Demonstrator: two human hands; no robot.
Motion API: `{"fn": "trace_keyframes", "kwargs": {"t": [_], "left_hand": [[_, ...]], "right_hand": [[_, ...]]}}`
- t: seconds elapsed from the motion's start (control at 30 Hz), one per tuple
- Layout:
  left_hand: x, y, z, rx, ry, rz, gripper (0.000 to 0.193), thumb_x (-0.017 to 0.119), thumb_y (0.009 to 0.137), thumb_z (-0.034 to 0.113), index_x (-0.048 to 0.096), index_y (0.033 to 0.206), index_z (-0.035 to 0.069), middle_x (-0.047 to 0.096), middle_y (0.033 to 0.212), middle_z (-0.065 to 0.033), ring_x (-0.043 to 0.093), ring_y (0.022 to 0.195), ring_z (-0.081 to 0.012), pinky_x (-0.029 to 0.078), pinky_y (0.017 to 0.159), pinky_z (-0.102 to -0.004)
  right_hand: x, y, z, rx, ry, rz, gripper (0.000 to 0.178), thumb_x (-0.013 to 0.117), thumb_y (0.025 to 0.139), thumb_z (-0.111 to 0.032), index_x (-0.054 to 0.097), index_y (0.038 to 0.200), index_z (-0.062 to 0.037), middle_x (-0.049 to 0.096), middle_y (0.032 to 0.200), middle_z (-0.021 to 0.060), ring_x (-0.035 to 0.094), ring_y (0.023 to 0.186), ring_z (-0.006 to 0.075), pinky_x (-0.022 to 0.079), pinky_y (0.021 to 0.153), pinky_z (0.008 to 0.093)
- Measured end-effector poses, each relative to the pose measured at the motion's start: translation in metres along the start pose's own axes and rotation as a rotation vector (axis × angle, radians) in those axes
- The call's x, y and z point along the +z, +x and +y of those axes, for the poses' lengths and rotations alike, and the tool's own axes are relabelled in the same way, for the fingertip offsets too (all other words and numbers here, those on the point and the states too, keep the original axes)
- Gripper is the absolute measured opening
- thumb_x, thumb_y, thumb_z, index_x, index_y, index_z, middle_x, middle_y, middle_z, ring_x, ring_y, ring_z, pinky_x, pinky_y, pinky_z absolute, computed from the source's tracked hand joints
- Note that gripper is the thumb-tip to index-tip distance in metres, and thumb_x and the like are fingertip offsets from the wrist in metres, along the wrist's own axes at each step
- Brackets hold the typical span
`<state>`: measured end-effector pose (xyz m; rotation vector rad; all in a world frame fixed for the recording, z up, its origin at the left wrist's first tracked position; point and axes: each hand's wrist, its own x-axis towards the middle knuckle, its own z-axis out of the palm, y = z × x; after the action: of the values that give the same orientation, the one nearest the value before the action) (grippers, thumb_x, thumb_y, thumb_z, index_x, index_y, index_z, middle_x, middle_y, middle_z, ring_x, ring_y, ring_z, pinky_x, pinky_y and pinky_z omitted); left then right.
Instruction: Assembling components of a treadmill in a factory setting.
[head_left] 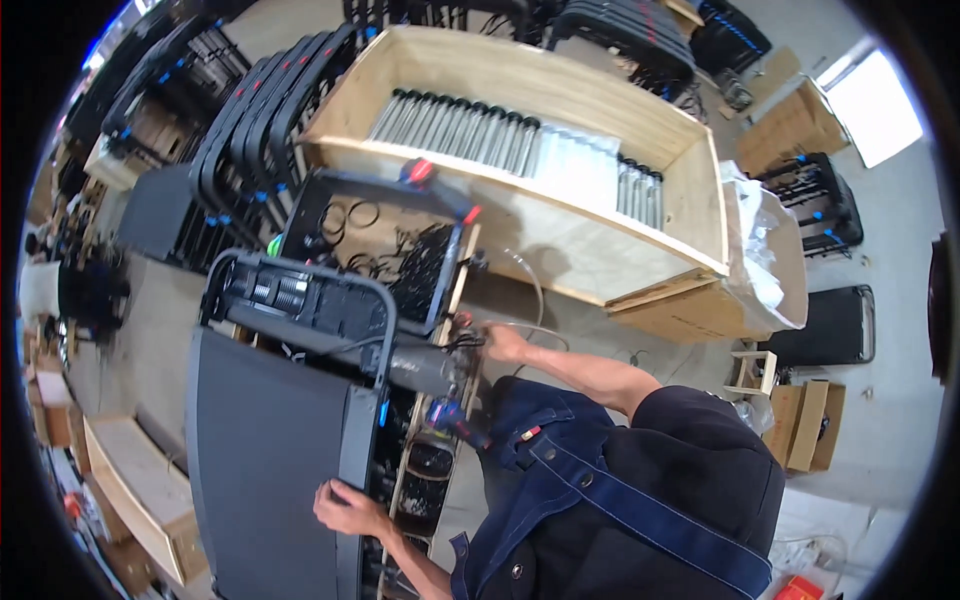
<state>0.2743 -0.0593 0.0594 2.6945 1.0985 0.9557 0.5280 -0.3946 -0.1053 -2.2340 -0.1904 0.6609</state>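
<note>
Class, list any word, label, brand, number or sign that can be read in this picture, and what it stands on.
No text can be read with certainty.
Brown carton: dark print on its side, too small and blurred.
Grey cylinder: pale marks, too blurred to read.

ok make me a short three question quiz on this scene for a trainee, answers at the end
1. Pick one: which of the wearer's bare hands is over the flat dark-grey panel, left or right?
2. True or false: the black open-topped tray holds tangled black parts.
3. Fill in: the long pale wooden box holds silver metal tubes with ____ ends.

Key: 1. the left hand; 2. true; 3. black.
</note>
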Motion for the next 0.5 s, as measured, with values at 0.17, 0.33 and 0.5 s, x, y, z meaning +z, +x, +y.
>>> {"fn": "trace_keyframes", "kwargs": {"t": [0.17,0.33,0.5], "left_hand": [[0.016,0.003,0.015,-0.028,-0.104,-0.034,0.015,0.065,0.097,0.012,0.067,0.100,-0.002,0.066,0.101,-0.0155,0.062,0.096,-0.0331,0.048,0.087,-0.0449],[0.023,-0.007,0.037,-0.323,-0.151,-0.034,0.032,0.061,0.103,0.022,0.065,0.114,-0.008,0.066,0.112,-0.0206,0.062,0.105,-0.0333,0.048,0.096,-0.0434],[0.035,-0.036,0.099,-0.390,0.159,-0.012,0.044,0.059,0.104,0.029,0.061,0.128,-0.008,0.062,0.129,-0.0250,0.059,0.118,-0.0376,0.044,0.105,-0.0443]], "right_hand": [[-0.130,-0.054,-0.017,0.063,0.154,-0.672,0.061,0.076,0.085,-0.029,0.059,0.133,0.0030,0.073,0.102,0.0118,0.069,0.087,0.0181,0.056,0.080,0.0347],[-0.332,0.003,-0.066,-0.050,0.605,-0.508,0.063,0.074,0.091,-0.035,0.056,0.137,0.0047,0.072,0.105,0.0142,0.072,0.090,0.0170,0.059,0.080,0.0304],[-0.425,0.224,0.074,0.110,0.807,0.296,0.037,0.072,0.089,-0.024,0.066,0.113,0.0033,0.071,0.088,0.0104,0.071,0.074,0.0172,0.058,0.067,0.0291]]}}
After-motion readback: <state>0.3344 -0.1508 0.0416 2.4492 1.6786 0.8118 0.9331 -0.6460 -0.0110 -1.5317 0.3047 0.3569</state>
